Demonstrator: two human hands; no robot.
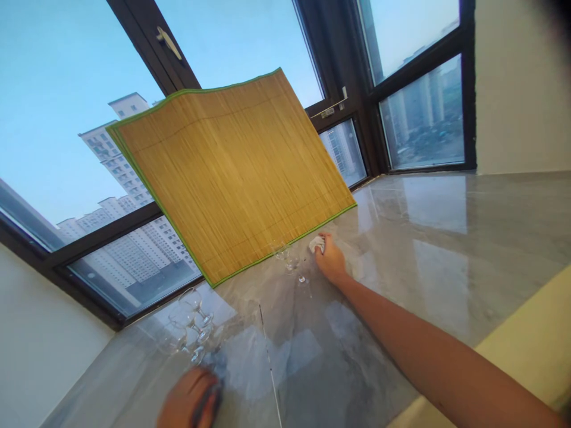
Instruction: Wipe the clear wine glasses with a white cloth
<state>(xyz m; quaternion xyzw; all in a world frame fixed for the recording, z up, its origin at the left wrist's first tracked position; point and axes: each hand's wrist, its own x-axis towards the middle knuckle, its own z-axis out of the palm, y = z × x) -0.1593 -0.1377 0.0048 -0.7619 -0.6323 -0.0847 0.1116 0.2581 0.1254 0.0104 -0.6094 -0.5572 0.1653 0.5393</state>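
In front of me a bamboo mat (232,178) with a green edge leans upright against the window (66,119), its lower edge resting on the bench (446,249). The bench is glossy grey marble and mirrors the panes. To my left, near the glass, a cluster of stemmed glasses (190,324) lies on the bench, well apart from the mat. The window frame (147,41) is dark, with a metal handle (168,43) high up and another handle (332,108) lower right. Outside I see tall white apartment blocks (120,160) under a blue sky. A pale wall (517,83) stands at the right.
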